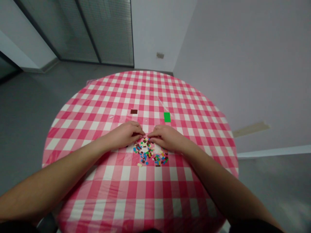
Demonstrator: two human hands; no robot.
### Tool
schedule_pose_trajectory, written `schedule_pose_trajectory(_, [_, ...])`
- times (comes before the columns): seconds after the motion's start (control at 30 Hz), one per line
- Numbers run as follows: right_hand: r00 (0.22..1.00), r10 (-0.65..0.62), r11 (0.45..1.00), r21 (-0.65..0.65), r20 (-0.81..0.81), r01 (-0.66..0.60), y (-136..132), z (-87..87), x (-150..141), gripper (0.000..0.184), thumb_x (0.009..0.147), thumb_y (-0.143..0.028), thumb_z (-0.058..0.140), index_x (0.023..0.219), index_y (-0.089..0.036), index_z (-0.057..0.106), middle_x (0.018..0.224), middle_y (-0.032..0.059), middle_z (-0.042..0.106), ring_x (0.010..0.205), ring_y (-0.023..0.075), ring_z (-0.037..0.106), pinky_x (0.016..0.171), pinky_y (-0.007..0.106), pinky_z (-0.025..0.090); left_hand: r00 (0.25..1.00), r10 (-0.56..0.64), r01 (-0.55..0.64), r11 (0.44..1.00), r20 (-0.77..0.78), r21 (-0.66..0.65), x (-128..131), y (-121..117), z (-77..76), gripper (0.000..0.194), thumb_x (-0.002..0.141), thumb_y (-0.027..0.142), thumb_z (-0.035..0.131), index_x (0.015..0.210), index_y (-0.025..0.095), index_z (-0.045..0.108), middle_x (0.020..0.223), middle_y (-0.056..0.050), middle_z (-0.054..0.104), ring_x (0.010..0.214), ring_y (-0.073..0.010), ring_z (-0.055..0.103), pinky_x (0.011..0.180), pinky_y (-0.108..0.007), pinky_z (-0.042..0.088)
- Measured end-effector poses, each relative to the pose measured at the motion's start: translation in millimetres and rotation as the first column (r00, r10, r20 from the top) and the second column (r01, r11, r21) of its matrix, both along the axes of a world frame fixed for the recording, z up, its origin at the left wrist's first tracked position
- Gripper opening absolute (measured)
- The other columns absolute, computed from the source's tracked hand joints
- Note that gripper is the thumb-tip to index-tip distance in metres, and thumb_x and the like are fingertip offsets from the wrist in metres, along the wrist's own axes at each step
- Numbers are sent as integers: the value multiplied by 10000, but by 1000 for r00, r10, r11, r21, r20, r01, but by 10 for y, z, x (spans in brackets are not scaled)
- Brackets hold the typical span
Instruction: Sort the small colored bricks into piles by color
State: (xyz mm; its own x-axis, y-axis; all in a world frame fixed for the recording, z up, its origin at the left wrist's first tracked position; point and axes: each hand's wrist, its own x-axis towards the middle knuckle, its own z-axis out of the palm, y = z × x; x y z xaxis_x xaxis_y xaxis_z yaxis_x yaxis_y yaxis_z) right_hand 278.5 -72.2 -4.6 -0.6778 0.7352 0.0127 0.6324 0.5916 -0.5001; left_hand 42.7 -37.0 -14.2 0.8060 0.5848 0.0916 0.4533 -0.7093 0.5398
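Left grip (127, 134): located left of centre in the frame; thumb and fingertips are brought close together at the upper edge of the scatter. Whether a piece is pinched between them cannot be made out at this size.

Right grip (167, 137): located just right of centre, turned toward the left grip; forefinger and thumb are seen slightly parted, pointed toward frame left. Whether anything is held is not resolved.

Fingertip spacing: the two sets of fingertips are held near each other, separated by a small gap, at the top of the scatter.

Small bricks (147, 154): spread loosely at the centre of the frame, just below the fingertips; blue, dark brown, green and yellow are noted.

Scatter edge: a pale yellow piece (139, 165) is found at the lower left.

Brown rectangle (133, 111): laid above the left grip in the frame.

Green rectangle (167, 117): laid above the right grip, near it.

Surface (114, 207): round, covered by a pink-and-white checked cloth (194, 97).
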Motion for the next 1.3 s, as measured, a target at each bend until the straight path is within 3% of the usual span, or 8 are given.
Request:
schedule_pose_trajectory(0.2, [1000,-10,999,-39,-16,10,-1,-19,-37,155,941,-205,642,987,-177,787,910,79,736,850,185,634,757,304,451,1000,0,0,1000,-28,-9,31,-17,37,209,899,100,572,925,171,767,911,-68,729,870,-191,661,824,-316,496])
schedule_pose_trajectory(0.4, [965,-146,983,-145,-219,116,-10,-45,-31,91,849,-153,669,865,-173,756,782,34,723,696,141,614,647,266,442,1000,22,-22,1000,13,-15,43,-63,75,174,929,163,578,966,177,747,935,-68,735,901,-201,658,857,-347,496])
schedule_pose_trajectory(0.53, [864,-341,917,-335,-370,218,-4,-124,-60,63,826,-235,675,830,-180,707,651,-5,652,574,120,557,547,253,399,991,72,-70,997,113,-22,57,-121,96,153,931,242,621,1028,173,717,968,-70,745,927,-208,657,855,-355,500])
schedule_pose_trajectory(0.67, [716,-452,851,-499,-532,166,-3,-208,-137,220,740,-286,760,817,-212,568,662,-33,606,573,115,541,530,244,406,976,106,-105,994,190,-19,75,-154,74,177,906,255,647,1053,175,705,979,-81,750,905,-207,666,827,-352,507])
schedule_pose_trajectory(0.73, [679,-477,829,-542,-557,137,-3,-239,-165,312,703,-291,792,809,-226,506,684,-41,593,579,113,539,527,242,408,976,91,-89,996,198,-19,78,-155,66,156,907,250,638,1031,187,710,967,-75,754,896,-204,665,832,-355,506])
schedule_pose_trajectory(1.1, [693,-478,819,-559,-539,130,14,-288,-178,308,739,-368,760,777,-231,487,711,-16,601,626,122,555,564,269,440,985,58,-56,998,164,-17,61,-126,141,141,918,219,595,901,177,728,842,-46,741,819,-183,641,809,-342,484])
schedule_pose_trajectory(1.17, [690,-486,821,-551,-537,150,17,-271,-181,278,739,-359,747,781,-226,507,675,-30,579,581,111,525,532,259,411,980,97,-99,995,172,-1,26,-85,130,140,897,219,601,869,181,732,834,-52,741,818,-191,641,805,-355,486])
schedule_pose_trajectory(1.3, [694,-499,831,-514,-519,214,29,-237,-163,215,739,-320,720,778,-213,537,628,-46,551,538,104,499,511,251,387,906,377,-381,924,193,-20,-110,93,85,141,863,246,625,863,194,756,871,-69,756,832,-207,652,756,-354,493])
